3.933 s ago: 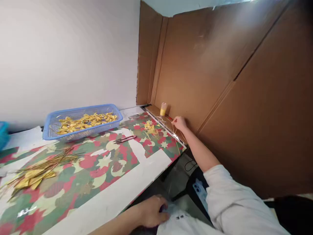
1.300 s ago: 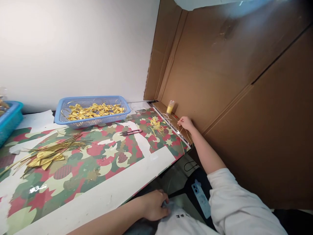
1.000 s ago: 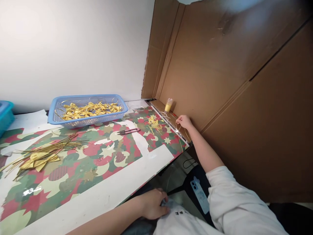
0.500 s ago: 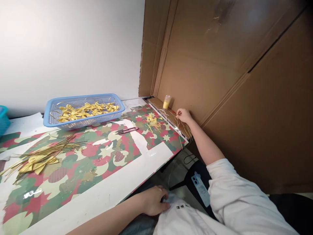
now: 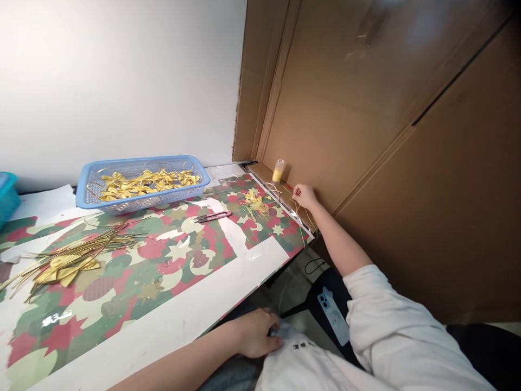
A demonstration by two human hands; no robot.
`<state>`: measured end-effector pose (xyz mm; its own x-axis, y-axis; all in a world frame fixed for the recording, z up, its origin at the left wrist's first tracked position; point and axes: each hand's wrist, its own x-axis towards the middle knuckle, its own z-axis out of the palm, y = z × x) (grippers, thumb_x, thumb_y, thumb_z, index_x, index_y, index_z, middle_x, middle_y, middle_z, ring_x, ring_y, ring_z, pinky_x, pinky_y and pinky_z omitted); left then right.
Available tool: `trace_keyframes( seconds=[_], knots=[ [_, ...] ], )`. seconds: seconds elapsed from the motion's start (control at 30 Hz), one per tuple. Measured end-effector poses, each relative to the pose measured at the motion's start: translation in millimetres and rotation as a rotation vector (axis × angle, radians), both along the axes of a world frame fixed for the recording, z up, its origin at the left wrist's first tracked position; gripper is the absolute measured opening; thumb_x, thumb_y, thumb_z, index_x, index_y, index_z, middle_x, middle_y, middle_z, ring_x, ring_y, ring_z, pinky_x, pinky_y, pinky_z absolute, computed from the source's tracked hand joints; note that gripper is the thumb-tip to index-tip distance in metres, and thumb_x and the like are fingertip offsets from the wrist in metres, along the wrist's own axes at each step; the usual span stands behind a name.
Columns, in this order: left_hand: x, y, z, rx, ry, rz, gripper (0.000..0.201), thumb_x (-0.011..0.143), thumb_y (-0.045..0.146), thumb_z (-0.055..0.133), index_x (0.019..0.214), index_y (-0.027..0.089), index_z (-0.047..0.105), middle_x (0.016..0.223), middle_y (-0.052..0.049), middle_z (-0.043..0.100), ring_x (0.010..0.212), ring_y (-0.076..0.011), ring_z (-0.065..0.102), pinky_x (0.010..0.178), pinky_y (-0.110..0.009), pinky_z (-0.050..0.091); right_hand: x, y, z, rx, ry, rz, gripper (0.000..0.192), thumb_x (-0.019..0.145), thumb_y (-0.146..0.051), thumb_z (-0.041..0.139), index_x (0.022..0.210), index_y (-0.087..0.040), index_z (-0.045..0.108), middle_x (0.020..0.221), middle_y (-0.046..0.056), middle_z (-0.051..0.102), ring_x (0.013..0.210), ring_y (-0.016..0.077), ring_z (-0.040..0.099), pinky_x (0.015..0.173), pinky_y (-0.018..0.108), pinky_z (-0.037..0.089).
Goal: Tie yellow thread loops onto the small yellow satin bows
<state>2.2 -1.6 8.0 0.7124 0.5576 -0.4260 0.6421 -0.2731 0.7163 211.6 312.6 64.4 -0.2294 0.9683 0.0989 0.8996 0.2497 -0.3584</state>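
My right hand (image 5: 304,195) reaches to the far right end of the table, its fingers pinched on thin yellow cords (image 5: 310,218) that hang down by the cardboard edge. Just behind it stands a small clear container with yellow contents (image 5: 278,170). A tangle of yellow thread scraps (image 5: 254,201) lies on the tabletop to its left. My left hand (image 5: 257,332) rests low on my lap by the hem of my white shirt, loosely curled, thumb apart from the fingers and nothing visible in it.
A blue basket (image 5: 87,190) holds several yellow ribbon bows. Thread snips (image 5: 213,217) lie on the patterned table cover (image 5: 171,266). Gold cords (image 5: 101,241) and yellow bows (image 5: 67,269) are at the left. A phone (image 5: 334,316) sits on a black stool (image 5: 311,298). Cardboard walls (image 5: 345,108) close the right side.
The view has shifted slightly. My right hand stays nearly in place with its fingers pinched, and the cords below it hang a little differently. The left hand has not moved.
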Motion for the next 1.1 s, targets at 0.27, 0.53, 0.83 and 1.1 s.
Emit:
trace_keyframes(
  seconds=[0.27,0.53,0.83,1.1],
  knots=[
    [1,0,-1.8,0.011,-0.009,0.009,0.046,0.085,0.038,0.054,0.121,0.012,0.067,0.121,-0.019,0.066,0.109,-0.0359,0.064,0.095,-0.045,0.051,5,-8,6.7,0.008,-0.091,0.026,0.034,0.095,-0.034,0.058,0.123,-0.015,0.058,0.121,0.010,0.061,0.102,0.0203,0.063,0.087,0.041,0.056],
    [0,0,-0.9,0.009,0.001,0.002,0.046,0.085,0.037,0.053,0.121,0.012,0.067,0.120,-0.019,0.066,0.109,-0.0353,0.065,0.095,-0.044,0.051,-10,-12,23.8,0.044,-0.215,0.096,0.031,0.096,-0.034,0.057,0.122,-0.017,0.059,0.125,0.010,0.060,0.107,0.0207,0.062,0.091,0.042,0.054],
    [-2,-1,-0.8,0.008,-0.010,0.020,0.048,0.085,0.038,0.054,0.123,0.010,0.066,0.121,-0.021,0.065,0.111,-0.0361,0.063,0.097,-0.045,0.050,8,-67,43.6,0.152,0.144,0.012,0.017,0.089,-0.028,0.063,0.099,-0.014,0.064,0.110,0.009,0.064,0.103,0.0211,0.060,0.094,0.042,0.049],
    [-1,-1,-6.1,0.001,-0.003,0.005,0.047,0.084,0.036,0.055,0.121,0.011,0.067,0.121,-0.020,0.066,0.110,-0.0355,0.063,0.097,-0.045,0.049,-2,-214,-66.2,0.155,0.777,-0.504,0.038,0.075,-0.049,0.061,0.096,-0.022,0.044,0.104,0.010,0.059,0.095,0.0226,0.060,0.078,0.036,0.052]
  ],
)
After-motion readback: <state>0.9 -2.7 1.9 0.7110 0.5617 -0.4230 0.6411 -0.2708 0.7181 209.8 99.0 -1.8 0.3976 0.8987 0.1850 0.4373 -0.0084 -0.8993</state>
